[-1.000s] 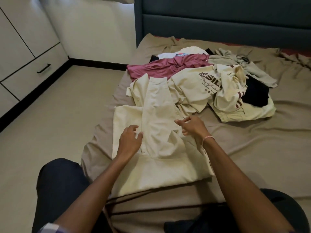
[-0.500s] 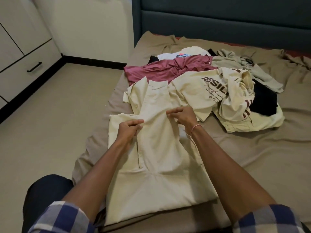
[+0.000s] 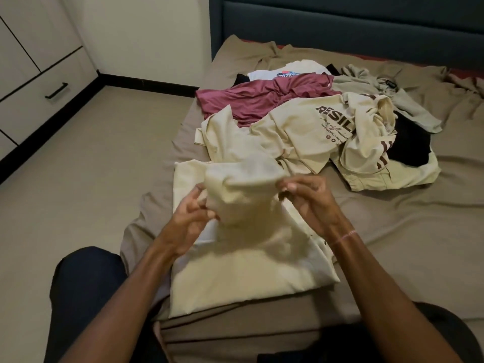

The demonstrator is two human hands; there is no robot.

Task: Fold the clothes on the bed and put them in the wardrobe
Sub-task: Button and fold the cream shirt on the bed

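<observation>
Hands grip the work at two points: our left hand (image 3: 192, 216) pinches the left corner of a raised fold of the cream shirt (image 3: 243, 260), and our right hand (image 3: 313, 203) pinches the right corner, fingers curled onto the cloth on both sides. Between them the pinched edge is held clear of the bed (image 3: 406, 231) as a soft hump. The lower body of the shirt lies flat beneath it, with the hem nearest us at the bed's near edge.

The shirt's long axis runs straight away from us, from hem toward the pile. The raised edge crosses that axis from side to side, and our hands sit about level along it, so neither is the nearer one. We judge the coming move to be a draw of that edge along the axis toward the hem, laid down square.

Cream cloth beyond the fold lies against the printed cream top (image 3: 309, 127); we cannot tell where one garment ends, so it might drag. Farther out lie a maroon garment (image 3: 262, 100) and a black piece (image 3: 408, 142). The wardrobe (image 3: 52, 74) stands well off to our left, across the floor.
</observation>
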